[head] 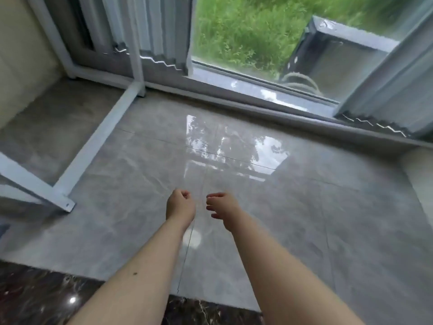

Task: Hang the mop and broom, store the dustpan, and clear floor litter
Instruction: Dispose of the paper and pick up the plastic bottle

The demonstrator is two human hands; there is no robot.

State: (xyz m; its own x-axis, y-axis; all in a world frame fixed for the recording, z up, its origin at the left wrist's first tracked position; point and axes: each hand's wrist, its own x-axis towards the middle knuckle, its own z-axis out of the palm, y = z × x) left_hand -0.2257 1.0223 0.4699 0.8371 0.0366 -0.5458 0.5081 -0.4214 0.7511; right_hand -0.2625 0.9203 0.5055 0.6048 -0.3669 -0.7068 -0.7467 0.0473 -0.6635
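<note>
I am holding both arms out ahead of me over the grey tiled floor (304, 219), with the two hands side by side and near each other but not touching. My left hand (180, 205) is curling its fingers in toward the palm, loosely fisted, and I am seeing nothing inside it. My right hand (220, 205) is hanging with the fingers relaxed and slightly spread, thumb side toward the left hand, and it is also carrying nothing. Neither hand is contacting any surface.

The relation the next move depends on cannot be fixed from this view. The mop, the broom and the dustpan are not showing anywhere in it, so I am not able to state which way any handle lies from either hand, how its long axis is running, or which hand is nearer. I am also not making out any litter on the tiles; the frame is blurred, and the bright patch between my hands and the window (246, 38) reads as a reflection, not an object.

What is showing: a white metal frame (93, 146) resting on the floor well to the left of my left hand, one bar running from near the window sill toward me; pleated curtains (154, 31) at the glass; a darker marbled strip (35, 301) along the bottom edge.

My judgement: I am between steps, and the view needs turning until a tool or litter appears before either hand is committing.
</note>
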